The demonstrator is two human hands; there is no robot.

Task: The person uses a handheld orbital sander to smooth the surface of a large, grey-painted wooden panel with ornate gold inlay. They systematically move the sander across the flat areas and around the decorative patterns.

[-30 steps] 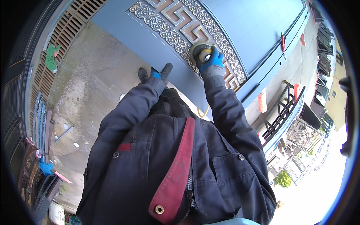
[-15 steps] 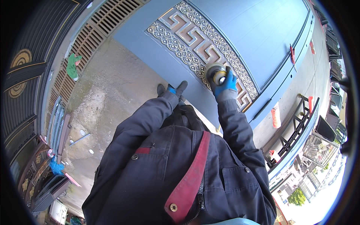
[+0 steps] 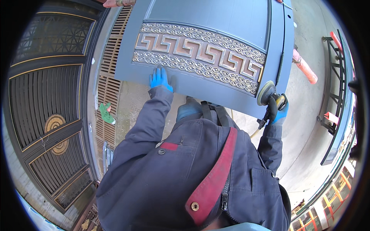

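Note:
A blue-grey door panel [image 3: 216, 13] lies flat before me, with a raised scroll and Greek-key band [image 3: 192, 50] in metallic tones across it. My left hand [image 3: 160, 79], in a blue and black work glove, rests on the panel's near border at the left, fingers stretched out. At the near right corner my gloved right hand [image 3: 280, 109] grips a round-pad orbital sander [image 3: 266, 92]. The sander's disc is tilted on edge beside the end of the band. Whether it touches the panel I cannot tell. A hose trails down from the tool.
Dark slatted doors [image 3: 46, 100] with gold trim stand at the left, beside a brown floor grate [image 3: 109, 82]. A green cloth-like item [image 3: 106, 113] lies on the grate. To the right are a pink-wrapped bar [image 3: 306, 68] and a black metal frame [image 3: 334, 73].
The sander in my right hand has left the middle of the patterned band for the panel's near right corner. My left hand has come forward onto the panel's edge. My view has turned.

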